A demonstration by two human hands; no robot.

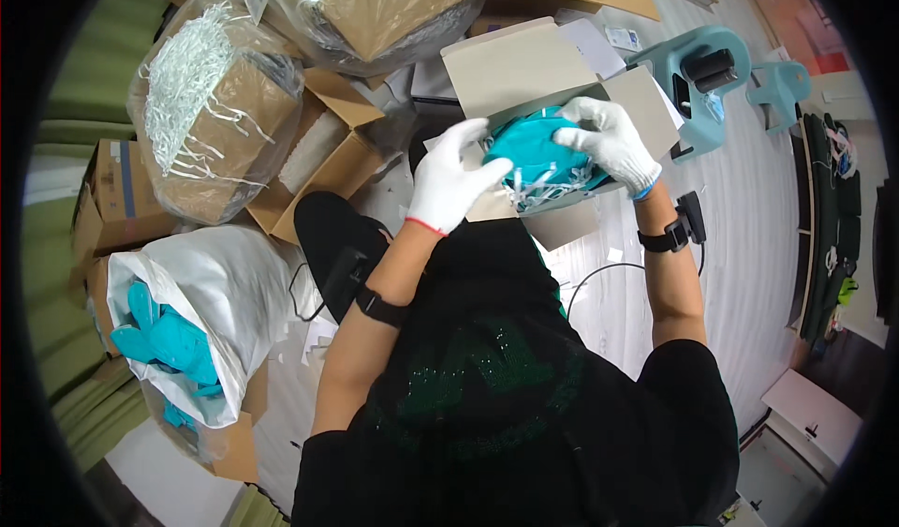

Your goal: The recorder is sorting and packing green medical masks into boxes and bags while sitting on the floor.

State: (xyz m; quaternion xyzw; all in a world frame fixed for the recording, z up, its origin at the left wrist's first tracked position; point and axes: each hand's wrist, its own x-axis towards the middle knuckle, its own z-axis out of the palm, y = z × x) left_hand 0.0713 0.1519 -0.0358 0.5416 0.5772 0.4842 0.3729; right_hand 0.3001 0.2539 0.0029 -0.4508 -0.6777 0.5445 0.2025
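A bright teal, soft-looking bundle (534, 149) sits in the mouth of an open carton (562, 226), among white paper shreds (552, 182). Its exact kind is not clear. My left hand (453, 178), in a white knit glove with a red cuff edge, grips the bundle's left end, thumb on top and fingers at the far corner. At its right end my right hand (613, 143), gloved in white with a blue cuff edge, closes thumb and fingers over the bundle. The carton's flaps are folded outward; its inside is mostly hidden by the bundle and my hands.
A white sack (220, 260) with teal pieces (173, 340) stands at the left. Bags of shredded paper (187, 87) and brown boxes (323, 171) crowd the far left. Light-blue plastic furniture (707, 87) stands at the far right. A black cable (599, 267) crosses the pale floor.
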